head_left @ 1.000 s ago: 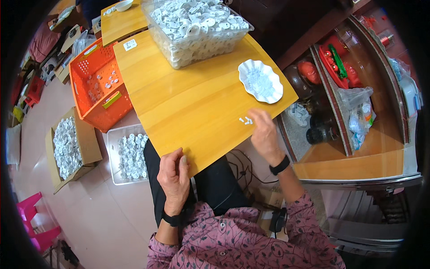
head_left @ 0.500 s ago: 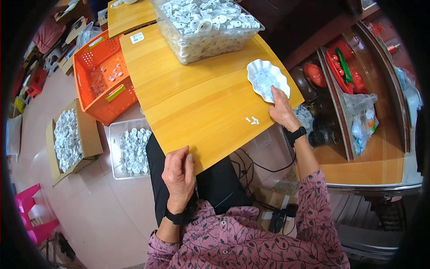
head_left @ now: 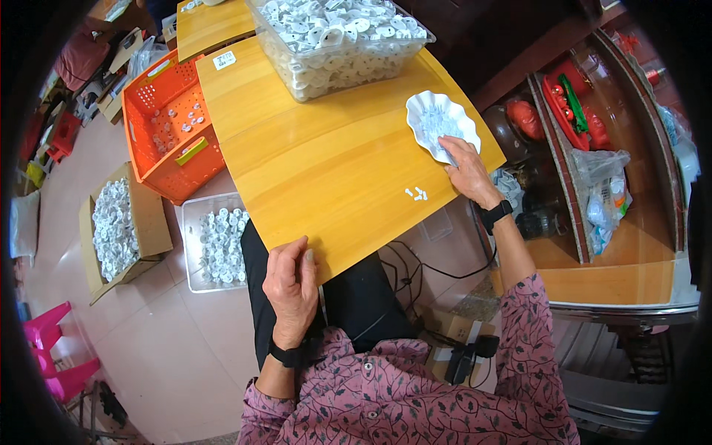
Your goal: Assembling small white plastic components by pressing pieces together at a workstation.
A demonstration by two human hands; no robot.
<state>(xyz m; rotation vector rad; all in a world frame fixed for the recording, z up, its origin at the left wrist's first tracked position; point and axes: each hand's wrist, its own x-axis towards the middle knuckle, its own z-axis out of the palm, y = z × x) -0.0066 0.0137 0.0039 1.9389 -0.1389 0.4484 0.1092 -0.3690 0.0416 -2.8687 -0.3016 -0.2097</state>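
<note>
My right hand reaches over the near rim of a white scalloped dish, its fingers extended and slightly apart. The fingertips rest at the small whitish pieces inside the dish; what lies under them is hidden. Just left of that wrist, several tiny white plastic pieces are scattered on the yellow wooden tabletop. At the table's near left corner is my left hand, with curled fingers and the thumb close to them. Whatever it may hold does not show.
A clear bin heaped with white plastic parts stands at the table's far side. On the floor to the left are an orange crate, a cardboard box and a clear tray of white parts. A cabinet with shelves stands right.
My right hand's fingers have shifted slightly left and further into the dish, spreading a little. The left hand stays at the table corner, nearly unchanged. The view has shifted slightly.
</note>
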